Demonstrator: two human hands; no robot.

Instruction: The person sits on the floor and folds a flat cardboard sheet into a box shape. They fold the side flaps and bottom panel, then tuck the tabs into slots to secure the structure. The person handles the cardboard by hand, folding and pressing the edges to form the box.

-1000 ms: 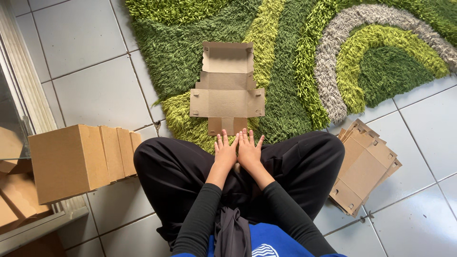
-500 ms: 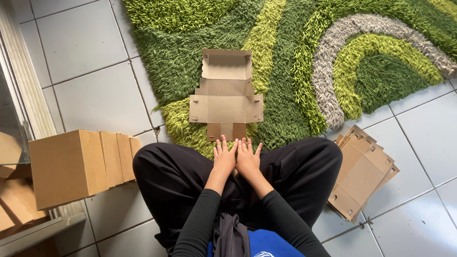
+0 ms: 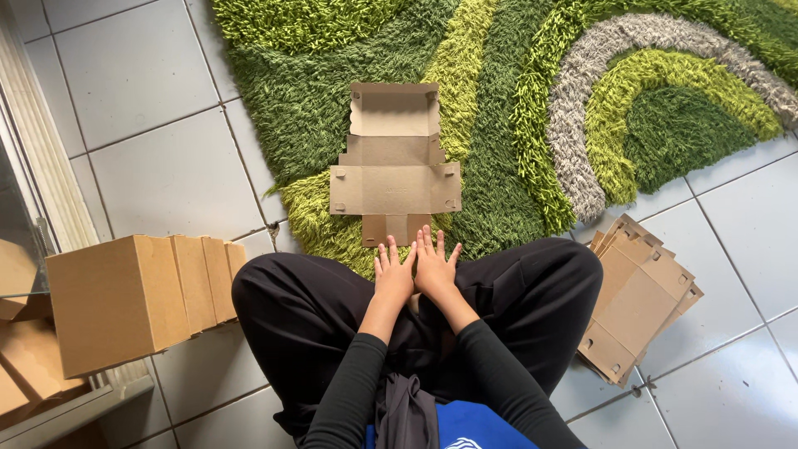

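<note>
Barely altered from a second ago, left to right: assembled cardboard boxes (image 3: pixel 137 299) line the tiled floor (image 3: pixel 158 166); the left hand (image 3: pixel 393 276) and right hand (image 3: pixel 434 268) rest side by side, fingers extended and gripping nothing, just short of the unfolded cardboard box blank (image 3: pixel 394 166) lying flat on the green shag rug (image 3: pixel 515 100); stacked flat blanks (image 3: pixel 638 298) wait rightward. Folding has not begun.

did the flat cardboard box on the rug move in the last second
No. The flat cardboard box keeps its place on the green rug, its lower flap at the same light-green fringe; only the camera shifted slightly.
</note>
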